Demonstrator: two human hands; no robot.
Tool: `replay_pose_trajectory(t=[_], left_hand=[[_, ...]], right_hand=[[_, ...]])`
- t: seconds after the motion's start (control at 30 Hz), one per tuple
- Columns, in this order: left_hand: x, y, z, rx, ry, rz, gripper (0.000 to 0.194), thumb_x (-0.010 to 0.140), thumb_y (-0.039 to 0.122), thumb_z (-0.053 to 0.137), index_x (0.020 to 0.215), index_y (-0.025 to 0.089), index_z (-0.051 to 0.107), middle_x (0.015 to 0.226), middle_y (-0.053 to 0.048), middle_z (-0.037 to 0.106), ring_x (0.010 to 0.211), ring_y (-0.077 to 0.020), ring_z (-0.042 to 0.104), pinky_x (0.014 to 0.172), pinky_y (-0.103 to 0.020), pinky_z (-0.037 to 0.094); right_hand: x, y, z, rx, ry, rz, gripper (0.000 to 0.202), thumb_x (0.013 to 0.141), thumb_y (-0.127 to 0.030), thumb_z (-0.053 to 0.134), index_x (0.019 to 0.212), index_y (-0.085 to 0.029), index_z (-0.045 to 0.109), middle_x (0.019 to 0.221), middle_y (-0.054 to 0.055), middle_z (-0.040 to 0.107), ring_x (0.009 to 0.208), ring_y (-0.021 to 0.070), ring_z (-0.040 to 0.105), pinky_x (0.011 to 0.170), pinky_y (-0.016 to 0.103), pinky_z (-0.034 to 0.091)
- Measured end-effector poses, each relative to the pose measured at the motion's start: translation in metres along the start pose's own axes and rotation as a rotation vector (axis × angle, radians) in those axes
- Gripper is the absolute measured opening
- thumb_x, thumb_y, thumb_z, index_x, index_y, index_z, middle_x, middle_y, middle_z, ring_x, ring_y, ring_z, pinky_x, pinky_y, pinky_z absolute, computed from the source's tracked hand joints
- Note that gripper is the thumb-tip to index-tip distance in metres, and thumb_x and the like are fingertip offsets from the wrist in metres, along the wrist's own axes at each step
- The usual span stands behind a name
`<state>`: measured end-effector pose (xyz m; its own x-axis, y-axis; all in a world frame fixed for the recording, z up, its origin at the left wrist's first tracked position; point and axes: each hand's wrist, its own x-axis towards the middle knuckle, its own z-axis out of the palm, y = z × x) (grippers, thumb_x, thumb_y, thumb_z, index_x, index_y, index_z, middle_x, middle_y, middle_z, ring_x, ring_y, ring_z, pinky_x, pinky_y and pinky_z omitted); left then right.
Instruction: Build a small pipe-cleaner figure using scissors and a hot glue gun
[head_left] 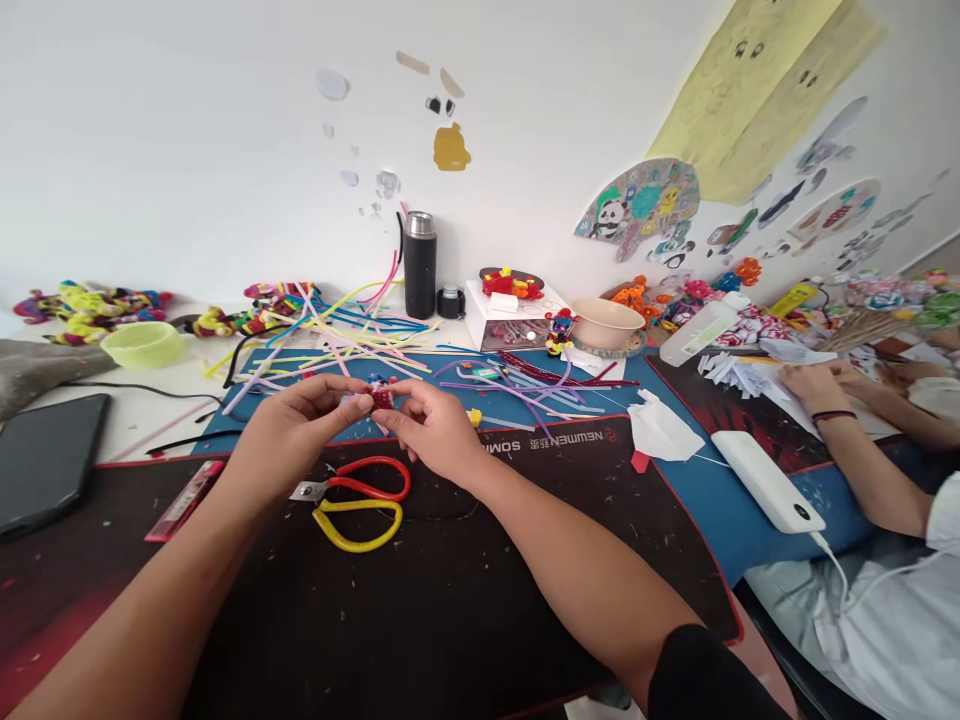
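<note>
Between my two hands is a small pipe-cleaner figure (pixel 382 396), dark red below with bits of blue on top. My left hand (pixel 319 410) pinches it from the left with thumb and fingers. From the other side, the thumb and fingers of my right hand (pixel 431 425) close on it. Much of the figure is hidden by the fingers. Just below the hands, scissors (pixel 360 500) with one red and one yellow handle lie on the dark desk mat (pixel 300 620). Loose pipe cleaners (pixel 352 340) in several colours are spread behind the hands.
A black thermos (pixel 421 270) stands by the wall, its cap (pixel 451 302) beside it. A finished-looking figure (pixel 559 332) stands near a beige bowl (pixel 607 322). A phone (pixel 52 460) lies left, a white power bank (pixel 769 480) right. Another person's hands (pixel 817 388) work at right.
</note>
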<state>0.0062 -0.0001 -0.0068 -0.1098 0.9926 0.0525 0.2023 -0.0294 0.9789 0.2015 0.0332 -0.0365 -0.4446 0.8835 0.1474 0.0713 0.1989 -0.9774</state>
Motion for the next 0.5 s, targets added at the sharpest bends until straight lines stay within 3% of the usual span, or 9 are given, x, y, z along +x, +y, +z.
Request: replay_pose_trajectory(t=[0.17,0.4,0.5], left_hand=[[-0.006,0.011,0.001,0.139,0.031,0.043,0.053,0.070,0.072,0.087,0.097,0.025,0.085,0.093,-0.008,0.087,0.086,-0.0270,0.076,0.074,-0.035,0.059],[-0.009,0.018,0.001,0.190,0.030,0.106,0.060,0.065,0.076,0.087,0.099,0.026,0.085,0.096,-0.007,0.086,0.080,-0.0247,0.071,0.069,-0.034,0.057],[-0.010,0.017,0.002,0.211,0.032,0.127,0.059,0.070,0.075,0.085,0.101,0.025,0.085,0.089,-0.006,0.084,0.073,-0.0224,0.066,0.065,-0.033,0.054]], right_hand=[[-0.002,-0.005,-0.004,-0.115,0.037,-0.027,0.045,0.096,-0.057,0.078,0.121,-0.021,0.071,0.058,-0.009,0.054,0.050,0.0127,0.052,0.053,0.028,0.036],[-0.004,-0.012,-0.007,-0.127,0.032,-0.011,0.047,0.096,-0.059,0.077,0.122,-0.020,0.072,0.059,-0.009,0.051,0.053,0.0135,0.050,0.054,0.028,0.034],[-0.004,-0.013,-0.008,-0.103,0.034,-0.013,0.046,0.096,-0.061,0.075,0.120,-0.022,0.073,0.059,-0.008,0.049,0.053,0.0138,0.049,0.053,0.028,0.033]])
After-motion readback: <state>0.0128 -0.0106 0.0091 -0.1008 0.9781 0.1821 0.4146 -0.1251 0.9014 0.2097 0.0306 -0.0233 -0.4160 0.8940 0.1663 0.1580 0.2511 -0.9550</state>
